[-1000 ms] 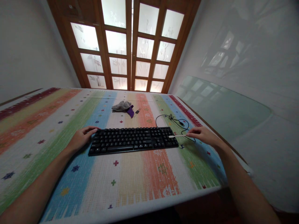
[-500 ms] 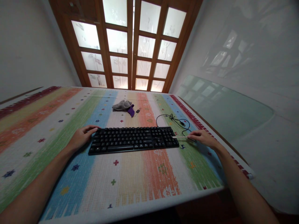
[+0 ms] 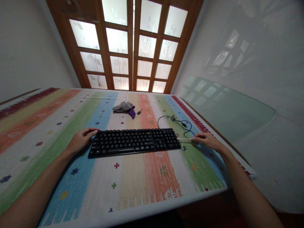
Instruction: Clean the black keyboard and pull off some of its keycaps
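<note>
A black keyboard (image 3: 135, 141) lies flat on the striped tablecloth, its number pad on the right. At its upper left corner, my left hand (image 3: 82, 139) grips the end, with the thumb along the edge and the other fingers partly hidden behind it. My right hand (image 3: 206, 140), off the keyboard's right side, pinches a thin, pale, flat stick (image 3: 186, 139). The stick points left, its tip by the right edge of the number pad. Behind that hand, a black cable (image 3: 186, 122) lies loosely coiled with its USB plug showing.
Farther back on the tablecloth (image 3: 133, 183) are a crumpled grey cloth (image 3: 123, 107) with a purple part (image 3: 132, 112) and a small black object (image 3: 139, 112) with thin strands. A white wall (image 3: 268, 126) stands along the right; glazed wooden doors (image 3: 133, 47) are beyond the table.
My right hand has drawn slightly to the right, and the stick's tip has moved from over the number pad keys to its right edge. My left hand stays on the keyboard's corner.
</note>
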Demonstrator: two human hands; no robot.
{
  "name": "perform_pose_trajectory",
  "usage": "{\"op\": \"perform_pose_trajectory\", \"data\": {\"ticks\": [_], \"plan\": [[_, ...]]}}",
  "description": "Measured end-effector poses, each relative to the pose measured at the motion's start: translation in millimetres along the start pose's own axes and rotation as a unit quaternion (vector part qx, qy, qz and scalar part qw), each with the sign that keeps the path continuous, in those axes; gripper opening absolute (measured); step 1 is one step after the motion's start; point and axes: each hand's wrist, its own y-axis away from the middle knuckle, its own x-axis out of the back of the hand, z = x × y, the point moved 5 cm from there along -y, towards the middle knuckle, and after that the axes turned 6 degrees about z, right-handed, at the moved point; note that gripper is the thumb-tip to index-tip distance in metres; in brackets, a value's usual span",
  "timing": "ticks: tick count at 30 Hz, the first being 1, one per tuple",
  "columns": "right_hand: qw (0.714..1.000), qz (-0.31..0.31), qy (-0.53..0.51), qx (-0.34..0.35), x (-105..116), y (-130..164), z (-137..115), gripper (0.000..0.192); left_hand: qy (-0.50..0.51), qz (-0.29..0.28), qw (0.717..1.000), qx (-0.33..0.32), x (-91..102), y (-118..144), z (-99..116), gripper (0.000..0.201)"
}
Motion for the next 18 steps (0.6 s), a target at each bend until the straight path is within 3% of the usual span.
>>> {"op": "perform_pose_trajectory", "data": {"ticks": [8,18], "plan": [[1.0,0.004,-0.006,0.005,-1,4,0,0.053,0.002,0.007,1.0,-0.016,0.8,-3,-1,0.049],[0.996,0.085,0.03,0.026,20,13,-28,0.057,-0.004,0.005,1.0,-0.013,-0.9,-5,-6,0.051]]}}
